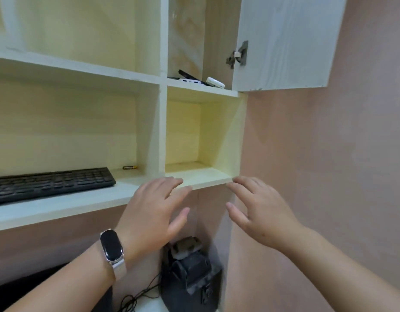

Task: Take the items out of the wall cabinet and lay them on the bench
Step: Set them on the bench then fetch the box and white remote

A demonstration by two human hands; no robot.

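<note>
A black keyboard (48, 183) lay lengthwise along the lower shelf (59, 206), with a battery (129, 168) just past its right end. The left hand (154, 208) hovered slack and empty at the shelf's front edge. Well above it, in the open upper compartment (213, 41), sat a black remote (189, 75) and a white gadget (214, 82). The right hand (259, 210), also relaxed and empty, was about as near to them.
</note>
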